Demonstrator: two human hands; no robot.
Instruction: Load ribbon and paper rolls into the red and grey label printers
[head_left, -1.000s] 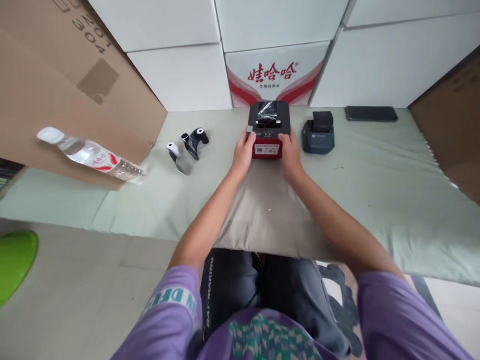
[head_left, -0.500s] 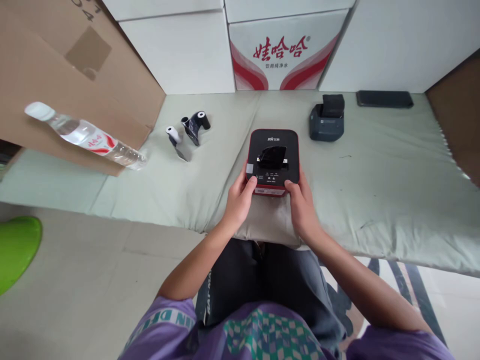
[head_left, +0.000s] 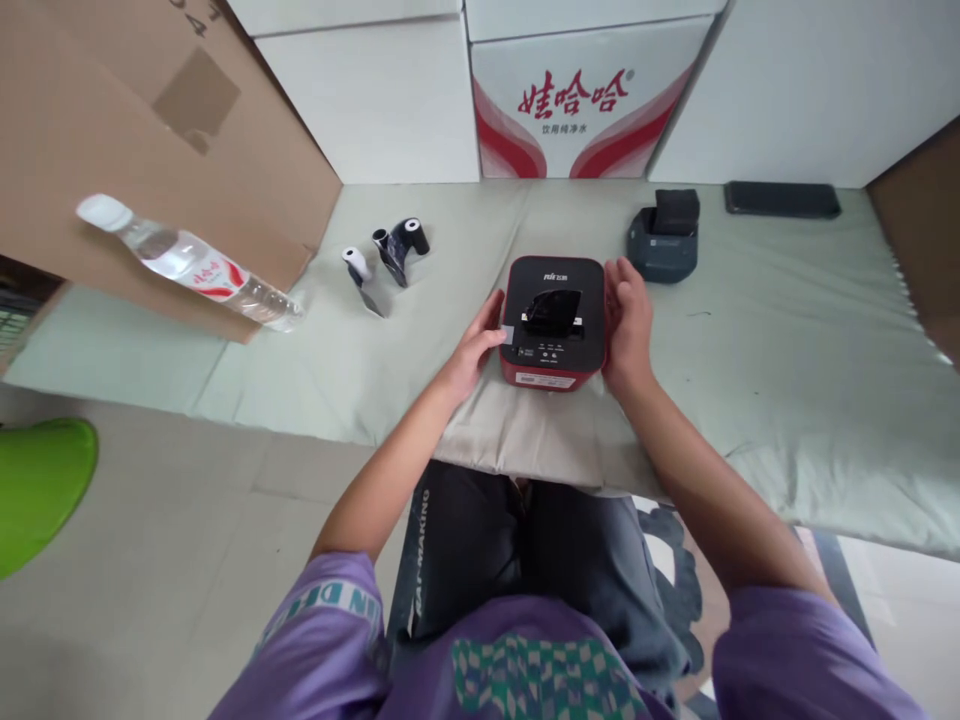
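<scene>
Squarely between both hands sits a red-and-black box-shaped label printer [head_left: 553,322] on pale green padding [head_left: 787,330]; the left hand [head_left: 474,350] and right hand [head_left: 628,325] press flat against its sides, steadying it, fingers loosely spread.

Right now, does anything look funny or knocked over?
Yes. The clear plastic water bottle lies tipped on its side against the brown cardboard box. The red and black printer sits flat between both hands.

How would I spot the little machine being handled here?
Find the pale green padded mat below the white cartons. The red-and-black box-shaped printer sits near its front edge, between both hands. The dark grey printer behind it has no red.
</scene>
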